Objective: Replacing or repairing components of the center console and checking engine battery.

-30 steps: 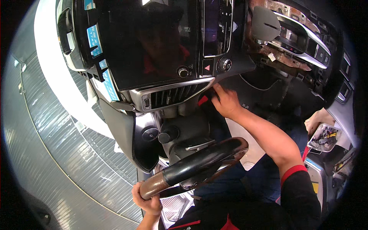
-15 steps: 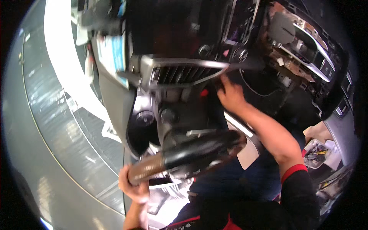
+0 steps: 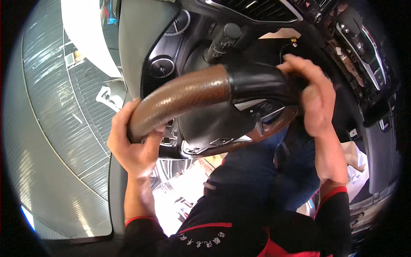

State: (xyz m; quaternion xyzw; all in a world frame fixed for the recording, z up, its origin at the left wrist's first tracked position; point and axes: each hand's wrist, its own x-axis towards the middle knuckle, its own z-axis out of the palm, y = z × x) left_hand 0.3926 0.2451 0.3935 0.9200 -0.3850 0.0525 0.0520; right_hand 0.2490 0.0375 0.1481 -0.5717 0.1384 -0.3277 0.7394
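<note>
A steering wheel [image 3: 180,92] with a brown and black leather rim fills the middle of the head view, just above my lap. My left hand [image 3: 132,147] is wrapped round the brown part of the rim, thumb on the near side. Over the black part on the right, my right hand [image 3: 319,92] curls its fingers round the rim; it is slightly blurred, and the wheel hides some fingertips. The hub [image 3: 214,124] with its buttons faces toward my legs. Behind the rim a dark stalk [image 3: 224,38] sticks up.
Air vents [image 3: 257,9] run along the dashboard at the top. A partly stripped centre console [image 3: 357,40] with silver trim lies at the right, near a loose wire with a yellow connector [image 3: 293,40]. The door panel [image 3: 137,38] is at the left.
My right hand has come back from beside the air vent onto the steering wheel's right side. My left hand stays on the rim. The view has shifted down toward the wheel.
</note>
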